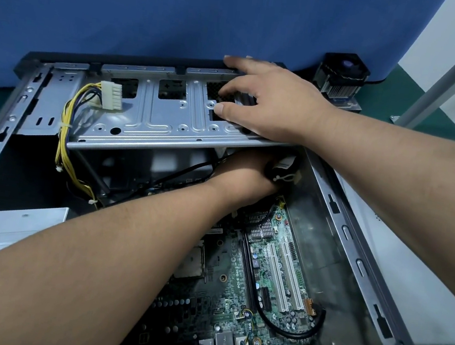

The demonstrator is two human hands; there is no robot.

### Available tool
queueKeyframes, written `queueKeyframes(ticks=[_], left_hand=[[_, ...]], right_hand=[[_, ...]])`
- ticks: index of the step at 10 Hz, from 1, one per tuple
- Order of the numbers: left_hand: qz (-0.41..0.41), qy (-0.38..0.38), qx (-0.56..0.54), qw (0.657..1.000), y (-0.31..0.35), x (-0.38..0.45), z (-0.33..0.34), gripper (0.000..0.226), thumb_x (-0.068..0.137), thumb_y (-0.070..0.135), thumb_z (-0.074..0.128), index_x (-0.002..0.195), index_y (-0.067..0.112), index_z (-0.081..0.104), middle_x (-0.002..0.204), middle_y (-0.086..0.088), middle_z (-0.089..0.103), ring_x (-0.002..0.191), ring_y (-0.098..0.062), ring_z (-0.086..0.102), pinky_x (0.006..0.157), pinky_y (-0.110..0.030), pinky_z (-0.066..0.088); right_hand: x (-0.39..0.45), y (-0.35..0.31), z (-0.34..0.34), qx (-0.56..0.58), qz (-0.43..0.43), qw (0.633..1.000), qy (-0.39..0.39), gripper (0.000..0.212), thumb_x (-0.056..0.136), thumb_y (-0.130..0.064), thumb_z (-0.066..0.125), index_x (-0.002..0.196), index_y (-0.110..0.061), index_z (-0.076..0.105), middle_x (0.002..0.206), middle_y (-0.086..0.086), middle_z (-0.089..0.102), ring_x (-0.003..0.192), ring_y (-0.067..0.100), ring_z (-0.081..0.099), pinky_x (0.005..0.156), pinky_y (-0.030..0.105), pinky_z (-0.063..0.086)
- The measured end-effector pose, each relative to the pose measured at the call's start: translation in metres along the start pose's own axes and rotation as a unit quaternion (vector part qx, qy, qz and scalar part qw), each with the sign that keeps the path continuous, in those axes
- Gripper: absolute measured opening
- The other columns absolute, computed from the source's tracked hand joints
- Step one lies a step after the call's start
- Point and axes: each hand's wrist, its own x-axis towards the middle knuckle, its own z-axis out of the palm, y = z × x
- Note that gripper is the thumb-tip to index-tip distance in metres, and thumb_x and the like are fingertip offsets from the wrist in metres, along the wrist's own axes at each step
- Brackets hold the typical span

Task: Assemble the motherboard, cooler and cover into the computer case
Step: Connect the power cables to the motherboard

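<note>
Left hand point(244, 178) reaches under drive bracket point(152, 125); right hand point(270, 103) grips it.

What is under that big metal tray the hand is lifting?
Under the metal tray you can see the left hand reaching in, a black cable and a dark bundle by the hand. The fingers and whatever they touch are hidden in shadow.

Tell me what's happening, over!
Right hand holds metal drive bracket up. Left hand reaches under it, fingers hidden. Motherboard in case. Cooler outside, behind case.
</note>
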Motion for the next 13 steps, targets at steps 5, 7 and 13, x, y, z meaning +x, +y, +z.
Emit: queueKeyframes(ticks=[5,7,13], left_hand=[[-0.014,-0.009,-0.01,1.0,0.001,0.001,-0.003,0.047,0.09,0.035,0.073,0.134,0.021,0.065,0.14,-0.005,0.063,0.128,-0.026,0.057,0.098,-0.022,0.04],[-0.024,-0.01,0.007,1.0,0.001,0.005,0.0,0.054,0.092,0.036,0.07,0.143,0.025,0.057,0.15,-0.003,0.055,0.138,-0.027,0.049,0.113,-0.036,0.041],[-0.045,-0.032,0.043,0.998,0.005,0.01,-0.008,0.058,0.098,0.03,0.059,0.154,0.029,0.043,0.164,-0.004,0.035,0.151,-0.026,0.03,0.12,-0.03,0.025]], right_hand=[[0.001,-0.001,-0.001,-0.001,0.001,1.0,-0.003,0.046,0.095,-0.068,0.049,0.13,-0.043,0.064,0.165,-0.021,0.026,0.154,0.009,0.02,0.124,0.039,0.022],[0.0,-0.001,-0.001,-0.005,0.002,1.0,-0.003,0.047,0.095,-0.069,0.049,0.131,-0.043,0.064,0.165,-0.02,0.026,0.154,0.009,0.02,0.124,0.039,0.023],[0.0,-0.001,-0.002,0.0,0.001,1.0,-0.002,0.045,0.095,-0.068,0.049,0.13,-0.043,0.064,0.165,-0.02,0.026,0.154,0.008,0.02,0.123,0.039,0.024]])
